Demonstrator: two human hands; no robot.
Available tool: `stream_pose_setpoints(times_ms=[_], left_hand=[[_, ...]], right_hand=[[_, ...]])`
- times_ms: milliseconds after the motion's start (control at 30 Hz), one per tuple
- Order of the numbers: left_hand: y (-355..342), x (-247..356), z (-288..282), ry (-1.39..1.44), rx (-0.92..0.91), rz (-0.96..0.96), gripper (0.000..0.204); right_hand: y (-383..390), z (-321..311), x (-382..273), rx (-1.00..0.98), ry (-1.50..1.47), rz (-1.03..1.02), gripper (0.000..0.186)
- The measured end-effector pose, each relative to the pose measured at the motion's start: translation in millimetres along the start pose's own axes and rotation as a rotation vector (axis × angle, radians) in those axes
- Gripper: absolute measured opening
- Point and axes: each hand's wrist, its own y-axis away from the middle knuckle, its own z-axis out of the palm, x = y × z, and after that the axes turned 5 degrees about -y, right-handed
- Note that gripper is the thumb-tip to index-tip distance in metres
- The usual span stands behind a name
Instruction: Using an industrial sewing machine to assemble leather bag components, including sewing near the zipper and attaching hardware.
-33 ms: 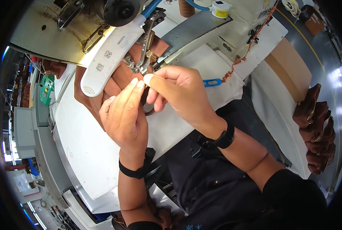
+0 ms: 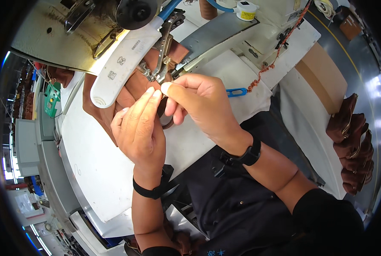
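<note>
A brown leather piece (image 2: 107,114) lies under the presser foot (image 2: 160,76) of a sewing machine, with small gold-coloured metal bits by the foot. My left hand (image 2: 139,128) is closed on the leather's near edge, fingers together on top and thumb hidden below. Touching its fingertips, my right hand (image 2: 203,102) pinches the same edge just in front of the foot, thumb above and curled fingers beneath. What exactly lies between the right fingertips is too small to make out. A dark curved strip (image 2: 168,123) hangs below the right fingers.
A long white guard (image 2: 122,68) slants over the leather, left of the foot. The machine's pale work surface (image 2: 101,183) spreads to the left. A blue plastic tool (image 2: 236,92) with an orange cord lies right of my hand. Several brown zipped pouches (image 2: 353,149) hang at the far right.
</note>
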Motion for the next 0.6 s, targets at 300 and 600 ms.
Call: stream_pose_setpoints(times_ms=[300,600], left_hand=[[-1.8,6.4,-0.3,-0.031,-0.009,-0.073,0.032],[-3.5,3.4,-2.4,-0.003,-0.009,-0.076,0.035]], right_hand=[[4.9,11.4,-4.6,0.092,0.010,0.024,0.018],[4.2,13.0,-1.4,0.112,-0.025,0.017,0.017]])
